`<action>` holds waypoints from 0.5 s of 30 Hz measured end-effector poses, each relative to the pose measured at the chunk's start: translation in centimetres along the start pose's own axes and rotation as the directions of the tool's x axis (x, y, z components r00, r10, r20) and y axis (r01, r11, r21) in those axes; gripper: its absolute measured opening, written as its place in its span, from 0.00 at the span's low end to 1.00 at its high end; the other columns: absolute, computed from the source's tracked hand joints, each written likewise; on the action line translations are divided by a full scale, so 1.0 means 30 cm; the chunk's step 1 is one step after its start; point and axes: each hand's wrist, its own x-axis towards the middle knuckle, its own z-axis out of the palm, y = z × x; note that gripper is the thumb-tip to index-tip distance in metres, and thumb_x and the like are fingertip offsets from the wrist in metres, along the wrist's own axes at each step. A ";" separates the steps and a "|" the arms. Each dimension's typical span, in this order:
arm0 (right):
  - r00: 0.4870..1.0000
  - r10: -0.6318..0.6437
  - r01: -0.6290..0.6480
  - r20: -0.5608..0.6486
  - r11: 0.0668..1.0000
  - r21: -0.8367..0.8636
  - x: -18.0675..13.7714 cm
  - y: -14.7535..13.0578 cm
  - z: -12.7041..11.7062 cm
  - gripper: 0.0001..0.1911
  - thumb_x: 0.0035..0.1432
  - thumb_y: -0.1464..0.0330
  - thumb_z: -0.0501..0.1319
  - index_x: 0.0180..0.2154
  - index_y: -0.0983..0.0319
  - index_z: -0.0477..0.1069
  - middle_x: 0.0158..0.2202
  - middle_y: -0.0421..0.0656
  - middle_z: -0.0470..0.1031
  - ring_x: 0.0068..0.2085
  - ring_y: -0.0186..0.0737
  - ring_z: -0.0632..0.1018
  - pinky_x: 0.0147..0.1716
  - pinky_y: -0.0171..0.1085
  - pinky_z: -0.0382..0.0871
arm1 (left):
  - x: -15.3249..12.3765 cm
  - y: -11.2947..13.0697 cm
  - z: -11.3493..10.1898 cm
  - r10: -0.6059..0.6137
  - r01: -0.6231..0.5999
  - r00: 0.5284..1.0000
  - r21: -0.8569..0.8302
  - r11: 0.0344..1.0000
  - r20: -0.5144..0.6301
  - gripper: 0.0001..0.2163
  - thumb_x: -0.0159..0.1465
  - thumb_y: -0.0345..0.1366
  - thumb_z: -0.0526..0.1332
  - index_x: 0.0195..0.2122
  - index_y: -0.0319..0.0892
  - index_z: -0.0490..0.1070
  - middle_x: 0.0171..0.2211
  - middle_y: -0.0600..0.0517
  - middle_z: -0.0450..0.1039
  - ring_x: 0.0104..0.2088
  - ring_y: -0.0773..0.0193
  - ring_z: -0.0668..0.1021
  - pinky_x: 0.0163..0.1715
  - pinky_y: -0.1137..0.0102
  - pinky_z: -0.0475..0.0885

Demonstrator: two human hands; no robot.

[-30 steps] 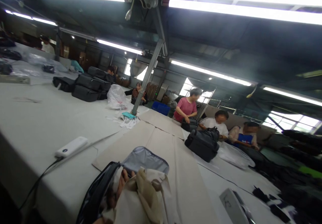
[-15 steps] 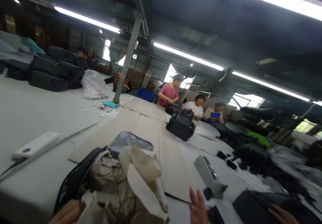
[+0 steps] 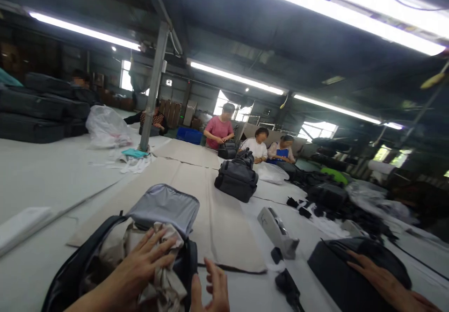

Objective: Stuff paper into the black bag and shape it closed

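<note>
Open black bag [image 3: 87, 265], paper-stuffed.

Our left hand [image 3: 140, 267] flat on crumpled paper [image 3: 164, 274] stuffed in open black bag [image 3: 87, 265], fingers spread; grey flap [image 3: 164, 206] raised behind. Our right hand [image 3: 212, 291] open just beside bag's right edge, holding nothing. Co-worker's hand [image 3: 379, 281] rests on second black bag [image 3: 336, 274] at right. Tape dispenser [image 3: 277, 232] between bags. Grey bag [image 3: 236, 183] farther up table [image 3: 52, 181]; three people [image 3: 256, 146] working beyond it.
</note>
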 end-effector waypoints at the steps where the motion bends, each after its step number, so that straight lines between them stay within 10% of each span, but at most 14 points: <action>1: 1.000 -0.022 0.024 0.022 0.997 -0.069 0.013 0.008 -0.003 0.22 0.58 0.62 0.56 0.53 0.61 0.71 0.45 0.51 0.77 0.43 0.48 0.81 0.41 0.43 0.79 | -0.006 -0.001 0.017 -0.016 0.015 1.000 -0.038 0.999 -0.015 0.46 0.45 0.26 0.61 0.67 0.54 0.48 0.72 0.51 0.42 0.70 0.45 0.47 0.67 0.40 0.49; 7: 0.980 -0.090 0.128 0.178 0.968 -0.218 0.030 0.042 0.081 0.31 0.54 0.72 0.56 0.61 0.58 0.63 0.54 0.48 0.76 0.50 0.48 0.80 0.45 0.40 0.79 | -0.036 -0.035 0.105 -0.090 0.082 0.990 -0.073 0.994 -0.112 0.49 0.54 0.29 0.58 0.69 0.47 0.23 0.71 0.38 0.44 0.69 0.42 0.53 0.64 0.45 0.61; 15: 0.976 -0.068 0.087 0.206 0.992 -0.086 0.040 0.030 0.077 0.27 0.56 0.71 0.52 0.58 0.60 0.68 0.48 0.44 0.81 0.49 0.42 0.81 0.48 0.34 0.76 | 0.100 0.056 0.104 0.004 0.012 0.994 -0.147 0.989 0.112 0.22 0.51 0.25 0.55 0.47 0.46 0.70 0.49 0.49 0.75 0.52 0.51 0.73 0.58 0.50 0.65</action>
